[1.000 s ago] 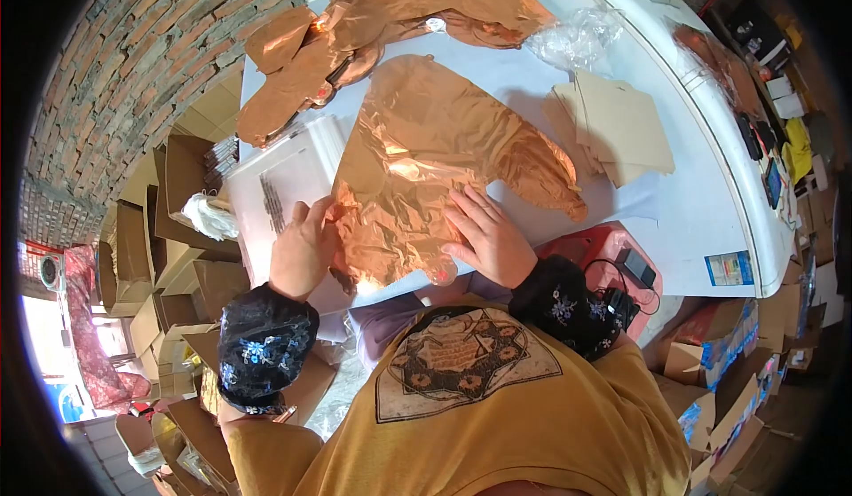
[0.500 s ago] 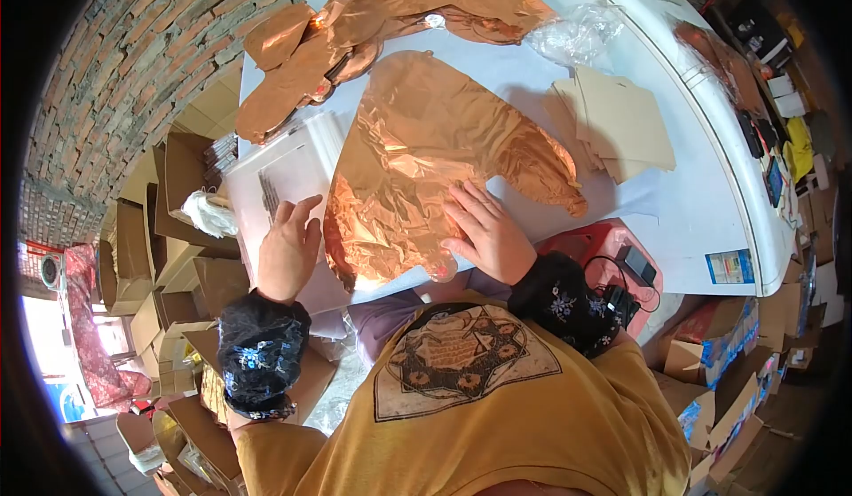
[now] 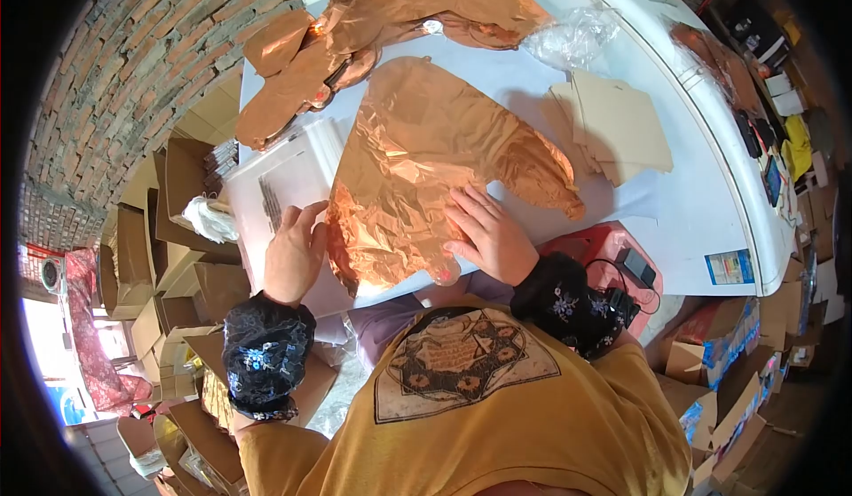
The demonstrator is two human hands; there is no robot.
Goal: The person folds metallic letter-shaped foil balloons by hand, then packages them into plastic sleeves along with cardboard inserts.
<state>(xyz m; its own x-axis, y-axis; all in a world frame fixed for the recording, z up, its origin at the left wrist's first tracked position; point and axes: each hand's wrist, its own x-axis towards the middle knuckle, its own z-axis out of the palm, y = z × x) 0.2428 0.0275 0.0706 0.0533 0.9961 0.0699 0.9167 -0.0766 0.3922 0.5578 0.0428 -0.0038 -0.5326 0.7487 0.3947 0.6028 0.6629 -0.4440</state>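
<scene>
A flat copper-coloured foil balloon [image 3: 422, 141], crinkled across its middle, lies spread on the white table in front of me. My right hand [image 3: 490, 237] rests on its lower right part, palm down with the fingers stretched out. Just off the balloon's left edge is my left hand [image 3: 297, 252], fingers loosely bent and apart, its fingertips close to the foil. Nothing shows in that hand. A small round tab [image 3: 445, 271] sticks out at the balloon's near edge, between the two hands.
More copper foil balloons [image 3: 399, 8] lie heaped at the far edge. Right of the balloon is a stack of beige cards [image 3: 619, 123], with crumpled clear plastic [image 3: 575, 39] behind it. A clear plastic box [image 3: 277, 177] stands left. Cardboard boxes [image 3: 177, 256] crowd the floor.
My left hand has shifted slightly right, nearer the balloon's left edge. My right hand stays on the foil in nearly the same place.
</scene>
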